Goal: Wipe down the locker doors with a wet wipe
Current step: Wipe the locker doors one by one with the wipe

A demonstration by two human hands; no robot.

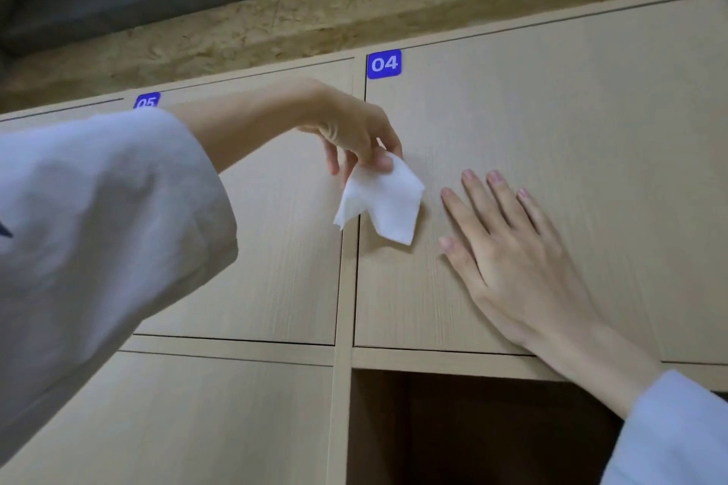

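Note:
A white wet wipe (384, 203) hangs crumpled from my left hand (350, 130), which pinches its top corner between thumb and fingers. The wipe dangles in front of the left edge of the light wooden locker door (571, 122) marked with a blue 04 label (384, 64). My right hand (508, 248) lies flat on that same door, fingers straight and spread, just right of the wipe. The neighbouring door (283, 256) to the left carries a blue 05 label (146, 102), partly hidden by my left sleeve.
Below door 04 an open locker compartment (472, 433) shows a dark inside. Another closed door (197, 425) sits at the lower left. A rough chipboard strip (315, 20) runs above the lockers under a grey ceiling.

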